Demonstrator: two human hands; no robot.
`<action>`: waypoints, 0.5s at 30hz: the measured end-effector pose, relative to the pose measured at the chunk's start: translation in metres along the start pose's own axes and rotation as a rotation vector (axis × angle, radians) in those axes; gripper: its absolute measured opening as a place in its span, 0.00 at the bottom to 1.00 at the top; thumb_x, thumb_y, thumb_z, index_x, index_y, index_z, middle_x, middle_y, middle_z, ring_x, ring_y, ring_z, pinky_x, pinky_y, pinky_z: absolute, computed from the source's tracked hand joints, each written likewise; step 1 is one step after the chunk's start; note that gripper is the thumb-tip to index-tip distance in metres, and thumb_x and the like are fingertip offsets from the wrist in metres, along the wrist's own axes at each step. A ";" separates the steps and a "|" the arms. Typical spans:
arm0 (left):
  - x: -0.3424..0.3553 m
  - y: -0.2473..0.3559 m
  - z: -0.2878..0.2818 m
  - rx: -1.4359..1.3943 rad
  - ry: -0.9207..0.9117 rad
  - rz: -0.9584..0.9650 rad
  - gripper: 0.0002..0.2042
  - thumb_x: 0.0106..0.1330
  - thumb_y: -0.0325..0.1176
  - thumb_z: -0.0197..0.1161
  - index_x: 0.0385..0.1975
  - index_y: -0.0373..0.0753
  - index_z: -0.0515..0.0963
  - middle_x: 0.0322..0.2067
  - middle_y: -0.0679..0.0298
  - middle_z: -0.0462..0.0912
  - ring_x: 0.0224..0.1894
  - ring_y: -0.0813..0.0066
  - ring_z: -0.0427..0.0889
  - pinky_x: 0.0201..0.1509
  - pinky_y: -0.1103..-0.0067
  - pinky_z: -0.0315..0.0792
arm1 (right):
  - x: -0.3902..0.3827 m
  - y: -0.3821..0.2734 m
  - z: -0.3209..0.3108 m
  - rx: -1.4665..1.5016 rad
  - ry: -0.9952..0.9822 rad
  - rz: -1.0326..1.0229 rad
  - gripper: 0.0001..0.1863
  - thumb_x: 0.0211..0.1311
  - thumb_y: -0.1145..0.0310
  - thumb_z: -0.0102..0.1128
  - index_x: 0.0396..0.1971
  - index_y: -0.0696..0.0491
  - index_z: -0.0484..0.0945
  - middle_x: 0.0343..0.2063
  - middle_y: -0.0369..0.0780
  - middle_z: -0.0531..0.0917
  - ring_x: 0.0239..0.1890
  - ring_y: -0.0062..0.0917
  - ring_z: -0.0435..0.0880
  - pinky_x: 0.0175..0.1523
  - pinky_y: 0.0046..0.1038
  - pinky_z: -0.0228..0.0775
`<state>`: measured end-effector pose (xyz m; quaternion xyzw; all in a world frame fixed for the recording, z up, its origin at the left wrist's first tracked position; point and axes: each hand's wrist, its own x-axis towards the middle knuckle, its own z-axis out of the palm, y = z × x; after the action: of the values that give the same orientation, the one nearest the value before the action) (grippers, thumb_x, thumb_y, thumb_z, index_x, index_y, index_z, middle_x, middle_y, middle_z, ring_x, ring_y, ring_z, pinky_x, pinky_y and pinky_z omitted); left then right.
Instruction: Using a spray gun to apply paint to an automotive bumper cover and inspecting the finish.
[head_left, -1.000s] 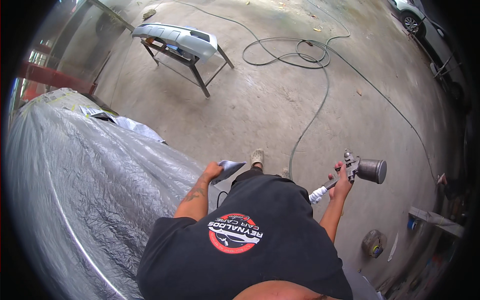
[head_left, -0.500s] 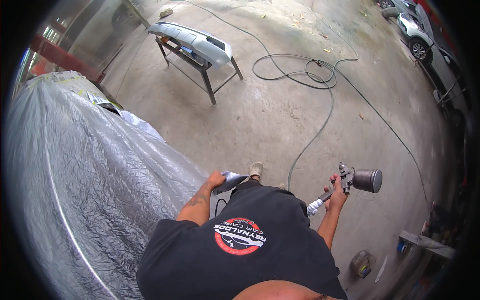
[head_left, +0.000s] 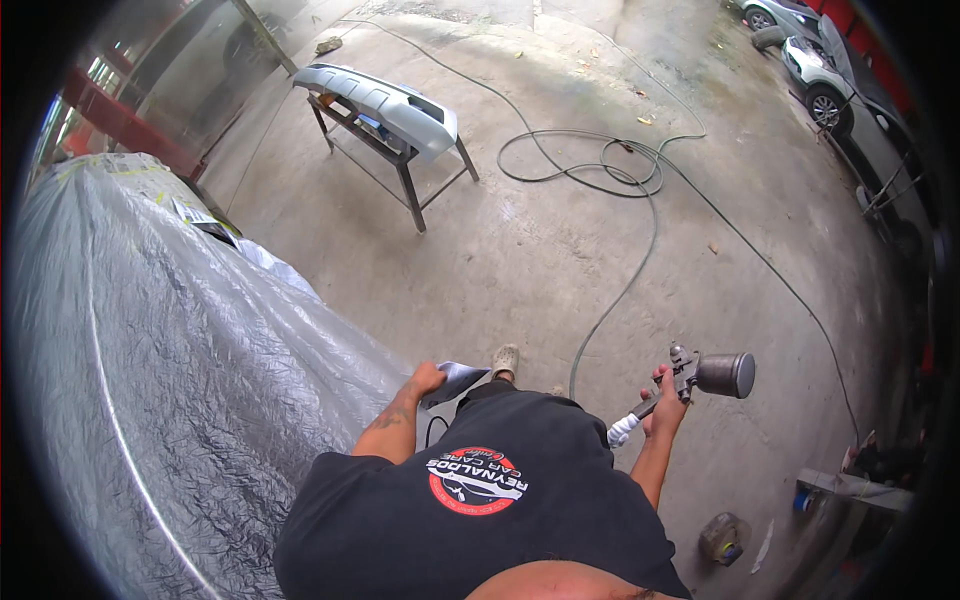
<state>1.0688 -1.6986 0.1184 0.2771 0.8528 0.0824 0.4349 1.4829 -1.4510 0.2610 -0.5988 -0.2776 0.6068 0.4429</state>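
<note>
At lower middle, my left hand [head_left: 428, 378] is closed on a thin grey sheet [head_left: 460, 380], beside the large silvery plastic cover [head_left: 200, 360] draped over a bulky object on the left. My right hand [head_left: 664, 398] grips a metal spray gun [head_left: 681, 374] at right of my body, with a steel cup [head_left: 725, 375] pointing right. The handle's lower end has white wrapping [head_left: 622, 428].
A silver bumper [head_left: 375, 105] rests on a metal stand [head_left: 408, 185] ahead. Long hoses [head_left: 575, 140] loop over the concrete floor [head_left: 520, 250]. Cars [head_left: 825, 100] line the upper right; a low ledge [head_left: 855, 490] and round container [head_left: 722, 538] sit lower right.
The view has shifted, so the bumper, stand and hoses appear lower in it than a second ago. Both hands also appear lower, still holding the sheet and spray gun.
</note>
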 end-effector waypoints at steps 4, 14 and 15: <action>-0.002 0.002 0.000 -0.057 -0.025 0.014 0.19 0.53 0.37 0.55 0.35 0.25 0.81 0.38 0.35 0.81 0.46 0.42 0.81 0.50 0.62 0.74 | -0.001 0.000 0.003 0.038 0.026 0.009 0.18 0.68 0.66 0.58 0.56 0.47 0.71 0.46 0.33 0.81 0.44 0.19 0.79 0.34 0.30 0.71; 0.026 -0.024 0.009 -0.049 -0.021 0.011 0.20 0.51 0.38 0.57 0.34 0.24 0.80 0.36 0.34 0.81 0.44 0.40 0.82 0.48 0.62 0.74 | -0.001 -0.002 0.010 0.011 0.014 -0.047 0.12 0.66 0.66 0.60 0.48 0.50 0.76 0.41 0.34 0.83 0.42 0.19 0.79 0.30 0.29 0.73; 0.023 -0.019 0.005 -0.046 -0.012 -0.009 0.20 0.51 0.38 0.57 0.34 0.24 0.80 0.36 0.34 0.80 0.44 0.40 0.81 0.49 0.62 0.74 | -0.003 -0.005 0.013 0.001 0.008 -0.041 0.12 0.66 0.66 0.60 0.48 0.50 0.76 0.41 0.34 0.83 0.42 0.19 0.80 0.31 0.29 0.73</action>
<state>1.0548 -1.7024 0.0919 0.2636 0.8495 0.0982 0.4465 1.4710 -1.4494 0.2682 -0.5951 -0.2877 0.5955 0.4565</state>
